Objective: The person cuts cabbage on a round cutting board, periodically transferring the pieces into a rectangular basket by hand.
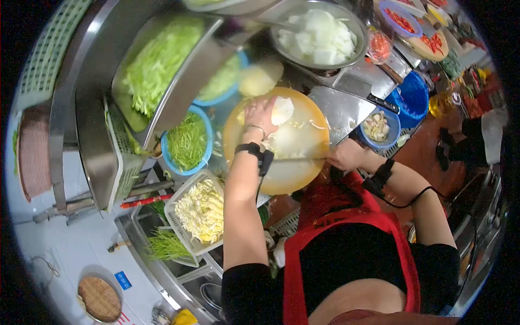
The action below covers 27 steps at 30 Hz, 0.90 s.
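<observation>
My left hand (260,115) lies on a round yellow-rimmed cutting board (309,132), its fingers gripping a pale white vegetable piece (282,111) whose kind I cannot make out. Low at the board's right edge, my right hand (348,155) is closed round the handle of a kitchen knife (295,159). The blade shows nearly edge-on, reaching left across the board, apart from the left fingers. A few thin pale shreds (318,124) are scattered on the board. Under my left hand the far side of the vegetable is hidden.
Left of the board are a blue bowl of green shreds (187,142) and a white basket of pale yellow strips (198,211). A metal bowl of white chunks (322,40) stands behind. To the right are a second knife (383,103) and a bowl of garlic-like pieces (377,128).
</observation>
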### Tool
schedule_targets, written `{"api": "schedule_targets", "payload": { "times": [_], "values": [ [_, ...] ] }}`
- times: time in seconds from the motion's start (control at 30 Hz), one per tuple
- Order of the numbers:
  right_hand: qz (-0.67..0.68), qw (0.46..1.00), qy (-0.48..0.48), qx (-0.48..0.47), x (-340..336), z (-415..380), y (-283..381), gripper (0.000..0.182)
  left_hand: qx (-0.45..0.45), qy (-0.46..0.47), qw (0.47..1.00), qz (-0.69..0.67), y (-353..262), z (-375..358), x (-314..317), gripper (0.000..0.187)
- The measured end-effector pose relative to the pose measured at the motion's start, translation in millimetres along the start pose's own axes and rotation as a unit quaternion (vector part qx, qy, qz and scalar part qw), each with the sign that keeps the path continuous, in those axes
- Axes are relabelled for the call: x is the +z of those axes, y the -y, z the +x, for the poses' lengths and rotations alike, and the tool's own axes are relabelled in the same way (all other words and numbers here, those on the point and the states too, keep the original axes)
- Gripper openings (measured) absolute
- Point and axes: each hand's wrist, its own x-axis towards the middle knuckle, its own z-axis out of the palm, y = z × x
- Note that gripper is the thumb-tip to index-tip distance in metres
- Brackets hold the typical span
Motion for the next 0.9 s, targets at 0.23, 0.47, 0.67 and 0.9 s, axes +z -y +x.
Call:
{"api": "schedule_targets", "payload": {
  "times": [0.23,0.47,0.67,0.9],
  "values": [
    [0.01,0.996,0.074,0.04,-3.5,5.6,-2.1,0.019,-0.06,-0.166,0.947,-0.27,33.0,-58.7,-62.5,0.079],
    [-0.031,0.984,0.121,0.128,-11.1,49.0,-3.4,0.028,-0.088,-0.238,0.821,-0.512,52.5,-163.1,-80.6,0.078],
    [-0.025,0.968,0.028,0.248,-12.3,46.8,-24.9,0.024,-0.17,-0.075,0.956,-0.228,-8.4,-157.9,-37.3,0.075],
    [-0.013,0.979,-0.021,0.203,-25.3,27.5,23.7,0.018,-0.176,-0.272,0.945,0.05,-61.4,-153.1,57.6,0.071]
  ]
}}
